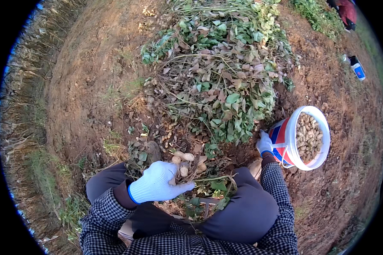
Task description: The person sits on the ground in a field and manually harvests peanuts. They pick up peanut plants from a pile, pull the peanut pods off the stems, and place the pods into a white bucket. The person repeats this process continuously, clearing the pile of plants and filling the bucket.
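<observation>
My left hand (161, 182), in a white knitted glove with a blue cuff, is closed around the root end of a peanut plant (221, 185). Several pale peanut pods (184, 171) stick out past its fingers, and the leafy stems trail over my lap. My right hand (264, 142), gloved the same way, is at the lower side of a white, red and blue plastic bucket (313, 110) filled partway with peanuts (308, 137). Its fingers point away from me towards the ground and are partly hidden, so whether they grip anything is unclear.
A large heap of pulled peanut plants (223, 76) lies on the reddish soil before me. Loose pods (169, 130) are scattered at its left edge. A bottle with a blue label (358, 70) lies at the far right. Dry stalks (19, 95) line the left side.
</observation>
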Tool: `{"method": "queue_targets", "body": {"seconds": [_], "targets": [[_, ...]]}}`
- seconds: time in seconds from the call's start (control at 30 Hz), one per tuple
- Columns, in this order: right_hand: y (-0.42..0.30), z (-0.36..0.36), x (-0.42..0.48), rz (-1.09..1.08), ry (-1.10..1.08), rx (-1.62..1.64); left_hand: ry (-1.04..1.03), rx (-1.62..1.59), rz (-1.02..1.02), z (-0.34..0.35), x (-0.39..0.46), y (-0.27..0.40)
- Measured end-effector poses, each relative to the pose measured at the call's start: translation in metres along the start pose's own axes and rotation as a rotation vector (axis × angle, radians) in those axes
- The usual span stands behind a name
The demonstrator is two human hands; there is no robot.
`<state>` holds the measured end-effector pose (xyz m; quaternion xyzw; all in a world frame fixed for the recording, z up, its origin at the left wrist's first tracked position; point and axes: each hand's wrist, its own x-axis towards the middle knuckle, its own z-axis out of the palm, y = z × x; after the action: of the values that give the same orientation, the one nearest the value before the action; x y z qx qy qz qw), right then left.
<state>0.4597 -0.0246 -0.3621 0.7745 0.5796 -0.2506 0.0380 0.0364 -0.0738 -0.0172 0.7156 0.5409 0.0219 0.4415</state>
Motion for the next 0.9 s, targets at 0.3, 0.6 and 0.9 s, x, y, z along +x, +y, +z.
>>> {"method": "queue_targets", "body": {"seconds": [0.3,0.6,0.9], "targets": [[-0.032,-0.050,-0.074,-0.041,0.251,0.148,-0.004,0.136,0.020,-0.006,0.002,0.014],[-0.035,-0.254,-0.172,-0.154,0.675,-0.077,0.019,0.038,0.046,-0.013,-0.023,0.013],[-0.222,-0.302,-0.271,-0.747,-0.188,0.633,0.158,-0.256,0.272,-0.004,-0.038,0.006]]}}
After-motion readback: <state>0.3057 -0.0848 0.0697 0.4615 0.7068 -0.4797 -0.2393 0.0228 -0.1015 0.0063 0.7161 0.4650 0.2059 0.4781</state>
